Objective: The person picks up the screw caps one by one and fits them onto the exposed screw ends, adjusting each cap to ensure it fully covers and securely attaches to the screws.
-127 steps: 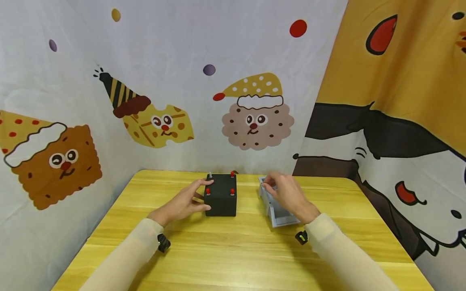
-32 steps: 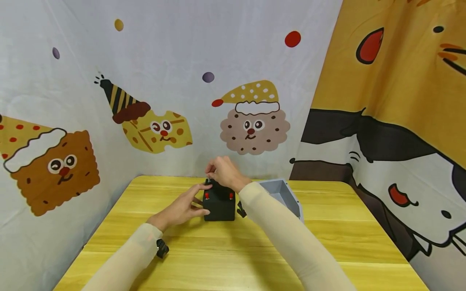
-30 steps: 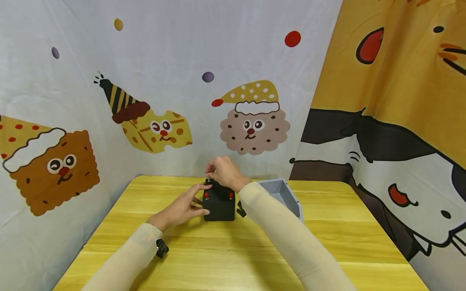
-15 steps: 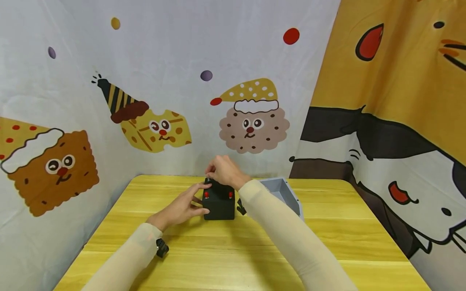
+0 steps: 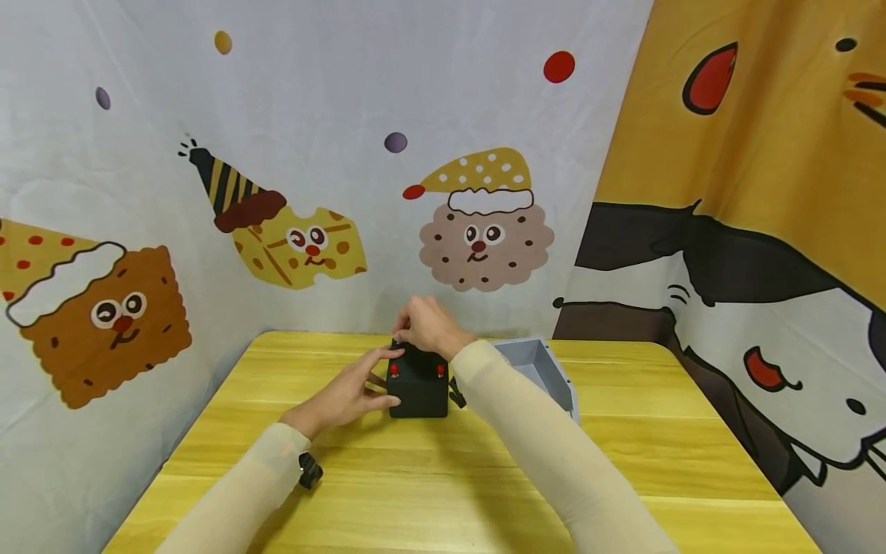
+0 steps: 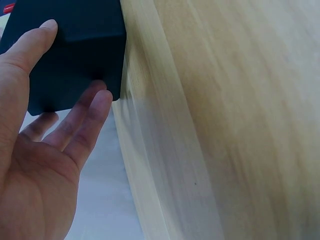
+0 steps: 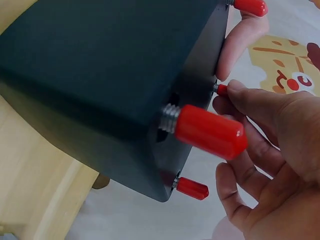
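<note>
A black box (image 5: 418, 398) stands upright on the table, with a threaded stud at each top corner. My left hand (image 5: 341, 394) holds its left side, thumb on the front and a fingertip near the top edge. At the back-left stud my right hand (image 5: 431, 327) pinches a small red cap (image 7: 223, 90) between thumb and index finger; the cap sits on the stud's end. Red caps also cover the near stud (image 7: 211, 131) and the other corners in the right wrist view. The right hand hides the box's back corners in the head view.
A grey tray (image 5: 556, 377) stands right of the box, partly behind my right sleeve (image 5: 547, 438). The wooden table (image 5: 388, 492) reaches a printed cloth (image 5: 332, 100) behind it. Small black devices (image 5: 310, 470) sit at my wrists.
My right hand has moved left from the grey tray to the box's back-left stud, which was bare and now carries a red cap. The left hand has stayed on the box.
</note>
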`<state>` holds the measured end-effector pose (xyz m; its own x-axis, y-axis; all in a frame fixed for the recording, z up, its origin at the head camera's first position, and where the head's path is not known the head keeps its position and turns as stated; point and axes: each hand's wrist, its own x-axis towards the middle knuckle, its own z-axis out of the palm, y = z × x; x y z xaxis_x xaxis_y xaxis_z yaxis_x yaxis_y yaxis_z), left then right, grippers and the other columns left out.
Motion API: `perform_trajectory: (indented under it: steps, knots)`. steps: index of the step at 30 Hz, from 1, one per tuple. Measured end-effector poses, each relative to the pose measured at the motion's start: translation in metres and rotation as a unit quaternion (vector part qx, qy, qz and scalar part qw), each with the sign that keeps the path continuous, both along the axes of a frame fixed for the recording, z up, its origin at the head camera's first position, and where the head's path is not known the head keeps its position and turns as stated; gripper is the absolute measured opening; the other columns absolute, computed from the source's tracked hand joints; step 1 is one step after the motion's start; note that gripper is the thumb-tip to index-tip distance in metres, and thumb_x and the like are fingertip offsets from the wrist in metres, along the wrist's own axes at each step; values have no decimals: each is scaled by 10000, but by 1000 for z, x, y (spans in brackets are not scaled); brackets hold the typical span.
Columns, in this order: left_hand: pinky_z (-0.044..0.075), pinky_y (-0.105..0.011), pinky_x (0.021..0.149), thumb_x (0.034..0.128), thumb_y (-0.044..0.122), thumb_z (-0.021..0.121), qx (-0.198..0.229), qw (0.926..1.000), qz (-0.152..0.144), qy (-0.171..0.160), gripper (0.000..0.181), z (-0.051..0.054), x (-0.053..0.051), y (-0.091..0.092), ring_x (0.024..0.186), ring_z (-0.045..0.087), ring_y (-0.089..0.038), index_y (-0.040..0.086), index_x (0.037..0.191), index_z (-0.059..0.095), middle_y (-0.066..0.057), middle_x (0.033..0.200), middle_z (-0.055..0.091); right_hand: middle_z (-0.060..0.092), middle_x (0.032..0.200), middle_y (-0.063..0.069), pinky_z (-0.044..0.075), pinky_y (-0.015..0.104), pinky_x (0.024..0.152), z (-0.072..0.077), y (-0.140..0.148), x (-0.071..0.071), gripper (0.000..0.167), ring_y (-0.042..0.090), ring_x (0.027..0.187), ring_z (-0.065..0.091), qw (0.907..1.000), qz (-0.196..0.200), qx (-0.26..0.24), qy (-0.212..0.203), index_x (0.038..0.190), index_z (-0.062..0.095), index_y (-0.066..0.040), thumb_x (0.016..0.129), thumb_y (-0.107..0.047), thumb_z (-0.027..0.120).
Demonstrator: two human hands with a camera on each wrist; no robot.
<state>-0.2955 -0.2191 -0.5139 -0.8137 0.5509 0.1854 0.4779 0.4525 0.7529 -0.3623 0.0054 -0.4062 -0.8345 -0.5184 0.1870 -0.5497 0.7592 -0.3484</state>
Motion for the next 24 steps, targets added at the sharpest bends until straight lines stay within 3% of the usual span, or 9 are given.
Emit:
perform_trajectory:
  steps: [13,24]
  knots:
    - [729,-447,1019,1095,294,861,-27,10000,19,-41,813,-1,1,1,1247,795,-356,286,1764,399,-117,1910,325,910,1033,-5,713,370,871,-1,-1,3,71,181,908,820,9998,-193,65,-79,1021,954,-181,1057,-224,909]
    - [729,-460,1025,1096,306,859,-9,10000,2,-63,827,0,0,1,1257,793,-364,306,1775,388,-126,1916,303,915,1138,1,727,379,924,-4,5,4,103,210,1044,842,9992,-145,-174,-322,1104,960,-188,1086,-243,875]
